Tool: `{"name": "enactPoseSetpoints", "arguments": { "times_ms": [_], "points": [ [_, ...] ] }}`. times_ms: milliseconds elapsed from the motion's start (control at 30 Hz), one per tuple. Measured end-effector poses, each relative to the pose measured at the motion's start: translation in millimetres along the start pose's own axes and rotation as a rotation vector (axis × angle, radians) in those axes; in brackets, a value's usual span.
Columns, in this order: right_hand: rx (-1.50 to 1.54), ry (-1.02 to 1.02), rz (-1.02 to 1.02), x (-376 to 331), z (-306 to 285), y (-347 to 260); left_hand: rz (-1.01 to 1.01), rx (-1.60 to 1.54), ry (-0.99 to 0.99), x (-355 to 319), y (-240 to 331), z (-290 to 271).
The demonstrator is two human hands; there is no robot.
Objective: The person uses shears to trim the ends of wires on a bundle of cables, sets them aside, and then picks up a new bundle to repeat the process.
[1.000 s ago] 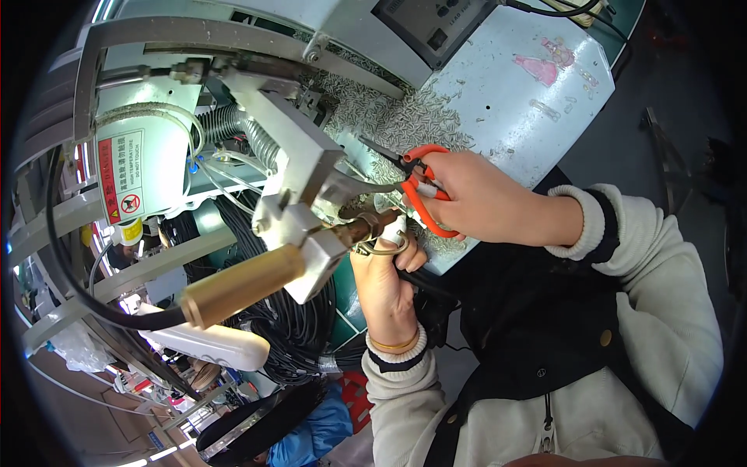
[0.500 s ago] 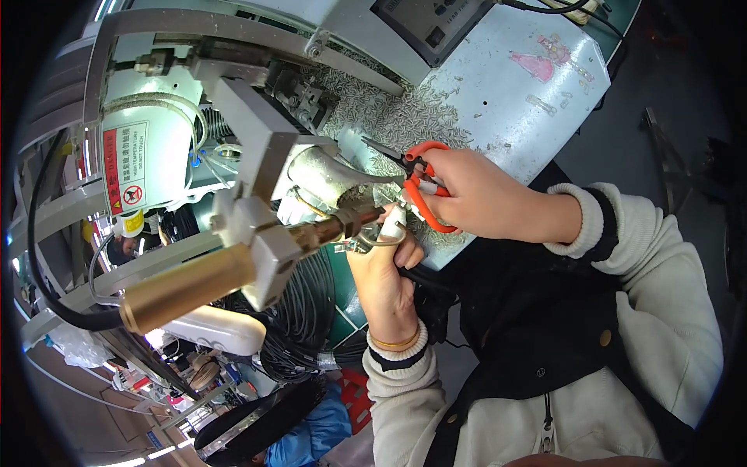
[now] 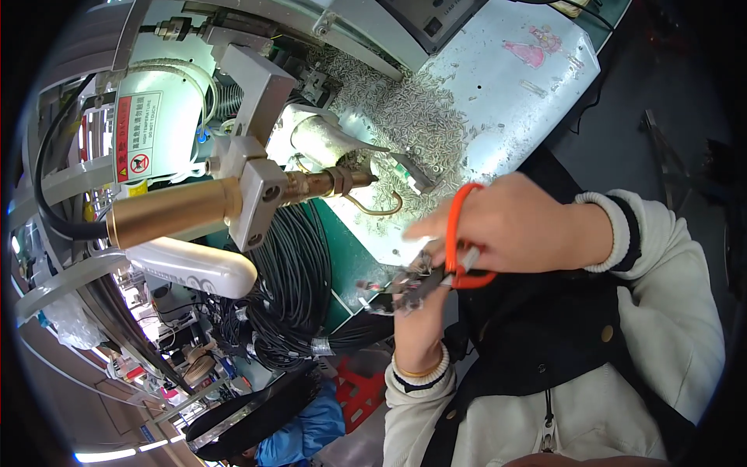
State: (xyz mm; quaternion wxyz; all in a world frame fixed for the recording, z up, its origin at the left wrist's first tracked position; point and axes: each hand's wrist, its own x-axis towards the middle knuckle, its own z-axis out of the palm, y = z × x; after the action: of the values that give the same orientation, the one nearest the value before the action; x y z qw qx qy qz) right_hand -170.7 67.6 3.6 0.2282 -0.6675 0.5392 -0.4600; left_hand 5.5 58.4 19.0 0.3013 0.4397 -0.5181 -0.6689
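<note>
In my right hand (image 3: pixel 513 222) is a pair of pliers (image 3: pixel 459 233) with orange-red handles, its jaws angled down toward my left hand. My left hand (image 3: pixel 420 335) is close below, its fingers mostly hidden behind the pliers and the right hand. Small metallic pieces (image 3: pixel 389 296) show at its fingers, smeared by motion, so their kind is unclear. Above both hands, the tip of a brass-bodied soldering iron (image 3: pixel 179 212) points right over the bench, held in a metal clamp. A small metal block with a green part (image 3: pixel 416 175) sits beside the tip.
Many tiny silver pieces (image 3: pixel 424 117) cover part of the white bench plate (image 3: pixel 537 101). A bundle of black cables (image 3: pixel 292 288) lies at left. A metal funnel-shaped duct (image 3: pixel 319 136) stands behind the iron. Farther down, a person in a blue garment (image 3: pixel 303 432) is near a red stool (image 3: pixel 364 389).
Both hands have moved down toward my body, away from the iron's tip. The pliers have turned from pointing up-left to pointing down-left. The view has shifted slightly.
</note>
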Motion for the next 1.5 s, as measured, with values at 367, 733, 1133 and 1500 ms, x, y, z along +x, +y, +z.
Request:
{"name": "enactPoseSetpoints", "arguments": {
  "times_ms": [367, 733, 1133, 1500],
  "points": [
    [0.494, -0.287, 0.395, -10, -2, -1, 0.052, -0.021, 0.084, -10, -6, 0],
    [-0.268, 0.211, -0.433, -24, 9, -7, 0.253, 0.26, 0.315, -10, -13, 5],
    [-0.142, 0.089, -0.314, -26, 12, -3, 0.378, 0.436, 0.285, -10, -14, 10],
    [0.417, 0.03, 0.017, -25, 17, -7, 0.217, 0.108, 0.253, -11, -3, 14]
  ]
}}
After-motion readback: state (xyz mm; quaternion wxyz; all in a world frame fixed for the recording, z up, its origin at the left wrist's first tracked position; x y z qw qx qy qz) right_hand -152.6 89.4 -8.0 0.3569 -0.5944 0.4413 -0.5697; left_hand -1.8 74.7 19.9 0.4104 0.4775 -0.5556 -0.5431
